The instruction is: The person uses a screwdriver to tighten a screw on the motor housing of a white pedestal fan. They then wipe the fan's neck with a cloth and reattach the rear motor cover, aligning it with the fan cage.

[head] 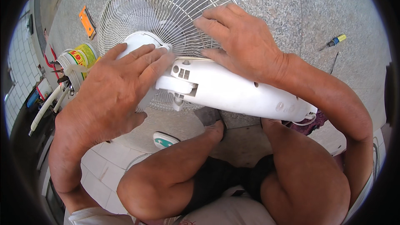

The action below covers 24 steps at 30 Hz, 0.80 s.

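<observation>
A white electric fan lies on the stone floor, its round wire guard [134, 9] towards the top and its white plastic body [228, 90] stretching to the right, near the feet. My left hand [115, 87] lies over the white motor housing [140, 39], palm down, its fingertips on the housing and its thumb apart. Above the upper edge of the body, my right hand [243, 40] is spread, its fingers at the wire guard; whether they grip the wires cannot be told. Blades show faintly through the guard.
An orange box [87, 22] lies left of the guard. Below it stands a labelled tub [82, 56] with tools and a white-handled tool. A screwdriver [336, 41] and a thin rod [334, 62] lie at the right. A green-and-white oval item [165, 140] is beside the person's leg.
</observation>
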{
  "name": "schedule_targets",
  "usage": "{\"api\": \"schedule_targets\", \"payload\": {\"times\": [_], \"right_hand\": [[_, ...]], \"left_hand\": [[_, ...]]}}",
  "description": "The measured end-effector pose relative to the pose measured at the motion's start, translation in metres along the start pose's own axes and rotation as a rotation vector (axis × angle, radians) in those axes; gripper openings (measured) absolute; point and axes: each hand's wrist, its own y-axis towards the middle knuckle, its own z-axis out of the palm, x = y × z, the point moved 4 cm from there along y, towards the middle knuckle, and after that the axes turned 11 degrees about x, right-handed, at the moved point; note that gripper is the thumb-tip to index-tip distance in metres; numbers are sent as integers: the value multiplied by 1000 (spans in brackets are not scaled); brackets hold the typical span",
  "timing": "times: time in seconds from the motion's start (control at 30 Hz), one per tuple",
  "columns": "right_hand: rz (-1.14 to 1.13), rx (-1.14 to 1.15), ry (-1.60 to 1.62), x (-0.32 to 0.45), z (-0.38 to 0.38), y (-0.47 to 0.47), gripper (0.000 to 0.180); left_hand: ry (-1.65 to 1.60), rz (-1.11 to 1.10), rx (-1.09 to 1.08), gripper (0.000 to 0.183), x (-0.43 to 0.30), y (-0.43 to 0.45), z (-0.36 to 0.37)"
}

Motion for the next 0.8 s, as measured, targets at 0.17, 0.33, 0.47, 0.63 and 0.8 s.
{"api": "schedule_targets", "payload": {"times": [0.17, 0.33, 0.47, 0.63, 0.8], "right_hand": [[-40, 16, -135, -15, 2, 1, 75], [89, 31, -45, -28, 12, -4, 97], [130, 0, 0, -29, 14, -9, 95], [143, 9, -4, -28, 14, -9, 95], [142, 14, 50, -29, 13, -8, 94]], "left_hand": [[19, 0, 6, 106, 1, 2, 0], [11, -2, 28, 104, -1, 6, -3], [24, 3, 46, 105, -1, 12, -2], [3, 10, 56, 104, -2, 13, -6], [31, 19, 33, 100, -3, 11, -2]]}}
